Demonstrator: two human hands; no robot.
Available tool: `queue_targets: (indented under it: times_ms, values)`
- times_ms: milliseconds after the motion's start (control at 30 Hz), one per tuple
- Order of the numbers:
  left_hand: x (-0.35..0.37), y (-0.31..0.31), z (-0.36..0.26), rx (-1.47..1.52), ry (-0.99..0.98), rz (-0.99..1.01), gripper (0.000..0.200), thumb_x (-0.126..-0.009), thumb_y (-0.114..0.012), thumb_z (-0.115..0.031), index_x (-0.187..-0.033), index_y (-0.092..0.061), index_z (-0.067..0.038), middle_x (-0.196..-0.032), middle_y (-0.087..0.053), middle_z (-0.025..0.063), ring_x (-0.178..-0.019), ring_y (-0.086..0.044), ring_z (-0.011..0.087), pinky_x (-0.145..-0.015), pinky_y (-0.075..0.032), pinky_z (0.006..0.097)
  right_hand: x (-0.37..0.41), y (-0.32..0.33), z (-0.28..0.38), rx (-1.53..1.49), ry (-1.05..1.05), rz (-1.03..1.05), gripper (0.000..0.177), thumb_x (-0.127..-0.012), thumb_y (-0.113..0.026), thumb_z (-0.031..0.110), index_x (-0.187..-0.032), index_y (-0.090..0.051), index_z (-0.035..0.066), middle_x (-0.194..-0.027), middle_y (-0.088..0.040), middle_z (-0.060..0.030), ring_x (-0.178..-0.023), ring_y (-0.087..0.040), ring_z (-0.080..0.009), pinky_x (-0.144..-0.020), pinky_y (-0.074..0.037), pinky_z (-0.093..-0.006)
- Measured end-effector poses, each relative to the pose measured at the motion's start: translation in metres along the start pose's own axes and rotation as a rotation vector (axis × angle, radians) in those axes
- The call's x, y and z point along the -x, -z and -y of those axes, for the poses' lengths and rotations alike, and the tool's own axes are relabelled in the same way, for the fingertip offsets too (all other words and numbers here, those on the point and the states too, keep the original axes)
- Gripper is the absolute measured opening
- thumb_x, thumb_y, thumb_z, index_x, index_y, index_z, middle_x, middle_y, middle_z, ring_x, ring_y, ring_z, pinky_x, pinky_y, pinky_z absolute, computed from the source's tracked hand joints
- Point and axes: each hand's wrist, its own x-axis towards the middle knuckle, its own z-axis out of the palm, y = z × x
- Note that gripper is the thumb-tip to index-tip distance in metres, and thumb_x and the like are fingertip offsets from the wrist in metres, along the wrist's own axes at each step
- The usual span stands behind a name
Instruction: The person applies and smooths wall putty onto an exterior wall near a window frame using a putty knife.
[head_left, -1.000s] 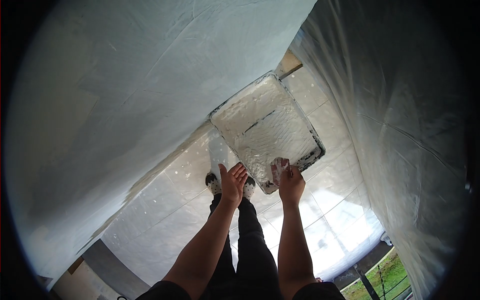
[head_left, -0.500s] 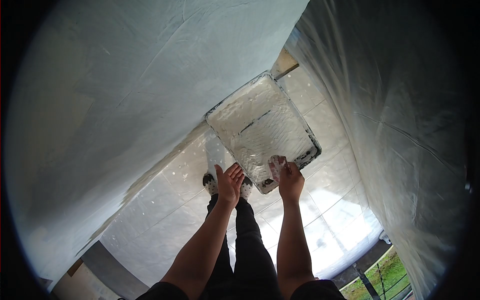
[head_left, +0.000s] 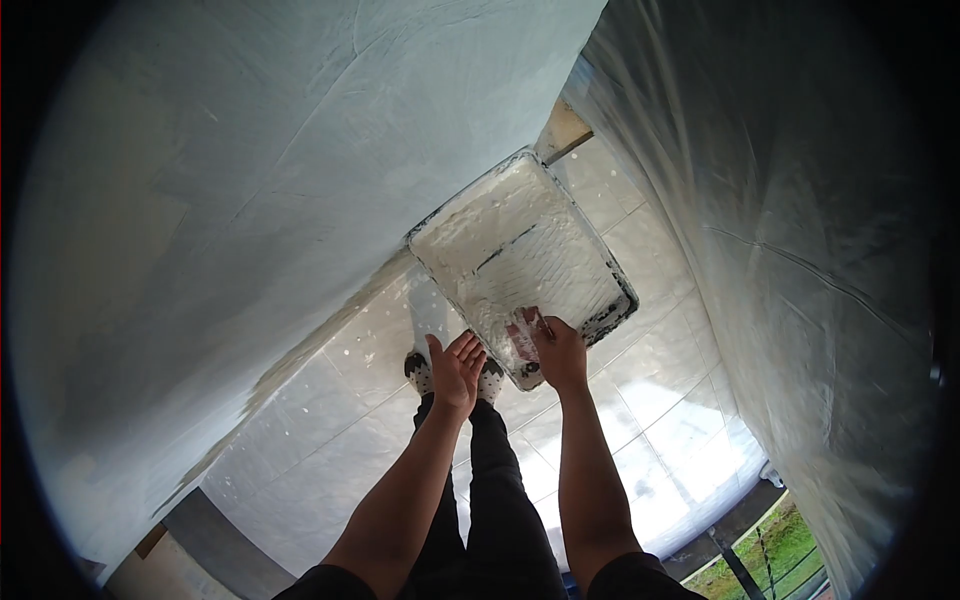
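Observation:
A tray (head_left: 540,235) with a dark rim and ridged bottom, coated in thick off-white paste, lies at the centre of the view. My right hand (head_left: 560,352) pinches a small reddish, paste-smeared scraper (head_left: 521,335) over the tray's near end. Beside the tray's left near edge, my left hand (head_left: 458,370) is held palm up with its fingers stretched out, and nothing lies in it. Whether its fingertips touch the rim, I cannot tell.
A pale coated wall (head_left: 300,130) rises at the left. Clear plastic sheeting (head_left: 780,270) hangs at the right. Below are a tiled floor (head_left: 350,400) with white spots and my feet in dotted socks (head_left: 418,375). Grass (head_left: 785,545) shows at the lower right.
My right hand has moved left with the scraper, along the near end of the tray. My left hand has hardly moved.

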Motion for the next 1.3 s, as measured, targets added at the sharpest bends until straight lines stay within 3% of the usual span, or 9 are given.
queue_targets:
  times_ms: [67, 200, 267, 333, 467, 600, 667, 967, 1300]
  values:
    - [0.001, 0.002, 0.0, -0.003, 0.001, -0.005, 0.109, -0.094, -0.025, -0.082, -0.144, -0.038, 0.013, -0.147, -0.043, 0.0259, -0.14, -0.041, 0.0345, -0.121, -0.03, 0.0442, -0.004, 0.0, 0.006, 0.019, 0.041, 0.107, 0.018, -0.089, -0.06, 0.015, -0.096, -0.067, 0.001, -0.082, -0.07, -0.0187, -0.074, -0.067, -0.0377, -0.071, -0.052, -0.0439]
    - [0.001, 0.004, 0.0, -0.003, 0.015, 0.0, 0.106, -0.094, -0.025, -0.081, -0.147, -0.037, 0.011, -0.15, -0.042, 0.0257, -0.141, -0.04, 0.0341, -0.122, -0.028, 0.0442, -0.021, 0.015, 0.007, 0.011, -0.056, -0.05, 0.02, -0.087, -0.06, 0.017, -0.094, -0.066, 0.0, -0.08, -0.068, -0.0214, -0.076, -0.068, -0.0405, -0.07, -0.052, -0.0443]
    - [0.0, 0.0, -0.001, -0.006, 0.013, 0.009, 0.106, -0.094, -0.025, -0.081, -0.147, -0.037, 0.01, -0.15, -0.043, 0.0255, -0.141, -0.041, 0.0339, -0.122, -0.028, 0.0442, -0.016, 0.002, 0.002, 0.083, 0.167, 0.075, 0.02, -0.088, -0.06, 0.018, -0.095, -0.067, 0.0, -0.078, -0.068, -0.0213, -0.074, -0.069, -0.0395, -0.068, -0.053, -0.0438]
    - [0.002, 0.0, -0.001, 0.003, 0.016, -0.005, 0.106, -0.094, -0.026, -0.081, -0.147, -0.038, 0.01, -0.15, -0.043, 0.0253, -0.141, -0.041, 0.0337, -0.122, -0.028, 0.044, -0.015, 0.003, 0.0, 0.084, 0.149, 0.196, 0.021, -0.089, -0.061, 0.019, -0.096, -0.067, 0.0, -0.079, -0.068, -0.0215, -0.075, -0.069, -0.0401, -0.069, -0.053, -0.0438]
    - [-0.001, 0.004, 0.001, 0.017, 0.016, -0.003, 0.107, -0.094, -0.026, -0.082, -0.147, -0.038, 0.01, -0.149, -0.044, 0.0253, -0.141, -0.041, 0.0337, -0.122, -0.028, 0.0439, -0.016, 0.015, 0.01, -0.024, -0.059, -0.069, 0.021, -0.09, -0.062, 0.02, -0.098, -0.067, 0.001, -0.082, -0.067, -0.0231, -0.079, -0.067, -0.0434, -0.072, -0.052, -0.044]
    - [0.0, 0.003, 0.0, 0.021, 0.023, -0.001, 0.108, -0.094, -0.025, -0.082, -0.147, -0.037, 0.011, -0.15, -0.043, 0.0259, -0.141, -0.041, 0.034, -0.122, -0.028, 0.044, -0.005, 0.006, 0.008, 0.065, 0.154, 0.18, 0.017, -0.091, -0.062, 0.015, -0.098, -0.069, 0.001, -0.081, -0.068, -0.0223, -0.074, -0.069, -0.0379, -0.066, -0.053, -0.0409]
    - [0.0, 0.004, -0.001, 0.021, 0.022, -0.004, 0.108, -0.094, -0.025, -0.082, -0.147, -0.037, 0.011, -0.15, -0.043, 0.0261, -0.141, -0.041, 0.0341, -0.122, -0.028, 0.044, 0.005, 0.012, 0.021, -0.016, 0.12, 0.073, 0.019, -0.092, -0.064, 0.014, -0.104, -0.07, 0.001, -0.08, -0.069, -0.0181, -0.068, -0.067, -0.0271, -0.066, -0.052, -0.0367]
    - [-0.002, 0.008, -0.004, 0.076, 0.058, 0.012, 0.109, -0.093, -0.023, -0.082, -0.147, -0.037, 0.012, -0.15, -0.043, 0.0268, -0.142, -0.039, 0.0348, -0.122, -0.027, 0.0443, 0.048, -0.02, 0.019, 0.224, 0.533, -0.046, 0.022, -0.089, -0.069, 0.008, -0.111, -0.073, 0.008, -0.095, -0.071, -0.0084, -0.087, -0.067, -0.028, -0.075, -0.056, -0.0392]
    - [-0.017, 0.038, -0.009, 0.271, 0.187, 0.193, 0.119, -0.085, -0.022, -0.092, -0.137, -0.05, 0.011, -0.135, -0.055, 0.0222, -0.122, -0.055, 0.0351, -0.106, -0.045, 0.0457, 0.1, -0.069, -0.001, 0.421, 0.708, -0.133, 0.031, -0.084, -0.07, 0.007, -0.115, -0.072, 0.01, -0.103, -0.068, -0.0018, -0.085, -0.068, -0.0209, -0.076, -0.057, -0.0354]
